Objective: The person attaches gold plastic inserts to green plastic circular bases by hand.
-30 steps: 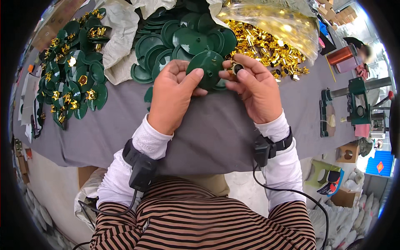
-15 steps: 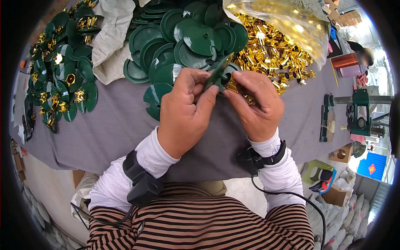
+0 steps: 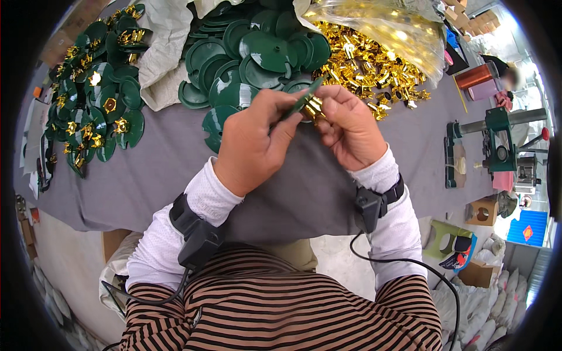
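Over the table my left hand [image 3: 252, 140] pinches a thin green plastic disc [image 3: 304, 98], tilted nearly edge-on. My right hand [image 3: 354, 128] has its thumb and fingers closed round a shiny gold pronged fitting [image 3: 315, 107], held against the disc's right-hand face; the fingers partly hide where the two meet. Just beyond my hands lies a heap of loose green discs [image 3: 272, 52]. To its right spreads a pile of gold fittings [image 3: 374, 61]. At the far left, green discs with gold fittings on them [image 3: 96, 120] lie heaped together.
Grey cloth [image 3: 170, 175] covers the table. A whitish woven sack [image 3: 161, 64] lies between the two green heaps, and a clear plastic bag [image 3: 380, 23] lies behind the gold pile. A green hand-press-like tool [image 3: 499, 137] stands at the right edge.
Half a second ago a dark stem showed on the disc between my hands; now the gold fitting is there. My right fingers have curled round it. The whole view has shifted slightly.
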`<action>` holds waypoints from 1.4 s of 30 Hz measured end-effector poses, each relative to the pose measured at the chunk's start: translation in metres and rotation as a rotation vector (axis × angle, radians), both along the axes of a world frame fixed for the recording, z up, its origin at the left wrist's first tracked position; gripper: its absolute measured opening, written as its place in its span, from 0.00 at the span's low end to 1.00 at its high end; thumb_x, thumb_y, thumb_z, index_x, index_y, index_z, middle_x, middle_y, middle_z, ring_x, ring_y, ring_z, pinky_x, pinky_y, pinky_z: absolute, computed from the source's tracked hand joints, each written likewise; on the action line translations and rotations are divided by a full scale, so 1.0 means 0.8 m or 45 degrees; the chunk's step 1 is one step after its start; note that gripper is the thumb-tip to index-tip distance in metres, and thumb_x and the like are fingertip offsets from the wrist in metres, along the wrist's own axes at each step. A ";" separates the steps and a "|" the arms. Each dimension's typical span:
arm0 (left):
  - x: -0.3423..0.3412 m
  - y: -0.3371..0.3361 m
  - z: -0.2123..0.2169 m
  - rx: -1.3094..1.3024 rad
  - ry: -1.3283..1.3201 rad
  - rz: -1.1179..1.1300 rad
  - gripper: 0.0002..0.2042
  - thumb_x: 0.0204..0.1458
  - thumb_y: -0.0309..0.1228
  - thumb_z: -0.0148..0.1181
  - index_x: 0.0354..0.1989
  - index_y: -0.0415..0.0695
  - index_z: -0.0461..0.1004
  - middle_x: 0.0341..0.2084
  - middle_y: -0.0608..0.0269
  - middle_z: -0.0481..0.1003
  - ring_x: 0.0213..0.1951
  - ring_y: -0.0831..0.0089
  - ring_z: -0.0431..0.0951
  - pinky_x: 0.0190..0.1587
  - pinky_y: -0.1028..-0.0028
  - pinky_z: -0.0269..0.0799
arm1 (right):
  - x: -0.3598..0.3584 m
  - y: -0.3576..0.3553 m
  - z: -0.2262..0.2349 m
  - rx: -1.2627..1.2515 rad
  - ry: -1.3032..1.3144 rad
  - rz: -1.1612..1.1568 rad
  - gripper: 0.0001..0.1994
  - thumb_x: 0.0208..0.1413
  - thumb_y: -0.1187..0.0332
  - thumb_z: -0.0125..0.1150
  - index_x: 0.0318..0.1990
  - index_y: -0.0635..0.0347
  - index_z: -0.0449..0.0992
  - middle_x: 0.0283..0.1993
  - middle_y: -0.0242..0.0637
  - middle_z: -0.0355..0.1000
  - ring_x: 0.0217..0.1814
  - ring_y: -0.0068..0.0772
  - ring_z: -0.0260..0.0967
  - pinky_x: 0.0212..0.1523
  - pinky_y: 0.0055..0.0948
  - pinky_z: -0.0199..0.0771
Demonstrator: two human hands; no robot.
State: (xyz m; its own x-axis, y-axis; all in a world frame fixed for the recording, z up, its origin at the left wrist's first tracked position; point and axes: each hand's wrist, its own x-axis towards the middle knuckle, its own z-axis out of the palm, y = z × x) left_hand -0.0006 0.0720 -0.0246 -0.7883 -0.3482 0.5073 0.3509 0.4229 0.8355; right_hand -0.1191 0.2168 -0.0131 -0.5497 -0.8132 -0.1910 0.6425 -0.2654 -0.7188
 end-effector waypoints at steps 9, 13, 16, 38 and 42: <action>0.058 -0.255 0.070 -0.325 0.116 0.898 0.18 0.55 0.33 0.60 0.51 0.36 0.68 0.40 0.57 0.76 0.38 0.73 0.77 0.44 0.76 0.71 | -0.038 0.031 0.010 1.138 2.017 -0.239 0.15 0.42 0.57 0.70 0.33 0.56 0.78 0.25 0.39 0.73 0.26 0.43 0.71 0.28 0.36 0.70; 0.098 -0.288 0.130 -1.042 0.023 1.272 0.22 0.54 0.40 0.60 0.52 0.38 0.71 0.44 0.57 0.76 0.46 0.69 0.76 0.50 0.73 0.67 | -0.013 0.022 0.018 1.260 2.265 -0.085 0.16 0.37 0.59 0.70 0.35 0.53 0.78 0.35 0.36 0.72 0.37 0.44 0.72 0.36 0.40 0.72; 0.055 -0.168 0.088 -0.767 0.028 0.825 0.16 0.49 0.33 0.65 0.46 0.43 0.76 0.41 0.59 0.77 0.42 0.67 0.76 0.46 0.73 0.69 | -0.019 0.025 0.000 1.409 2.281 -0.164 0.15 0.37 0.61 0.70 0.35 0.53 0.78 0.34 0.37 0.72 0.36 0.44 0.72 0.37 0.40 0.72; -0.038 -0.023 -0.010 -0.239 -0.061 0.101 0.09 0.46 0.27 0.63 0.36 0.41 0.79 0.30 0.61 0.79 0.36 0.70 0.78 0.41 0.72 0.71 | -0.029 0.023 -0.006 1.123 2.273 -0.271 0.11 0.38 0.73 0.67 0.33 0.58 0.78 0.33 0.39 0.75 0.38 0.43 0.67 0.42 0.37 0.69; -0.037 -0.018 0.002 0.615 -0.160 -0.010 0.09 0.54 0.25 0.61 0.41 0.34 0.75 0.31 0.68 0.77 0.35 0.86 0.73 0.37 0.85 0.69 | -0.012 0.012 0.019 0.902 1.912 -0.627 0.09 0.49 0.71 0.66 0.38 0.62 0.76 0.35 0.37 0.75 0.35 0.36 0.74 0.34 0.28 0.73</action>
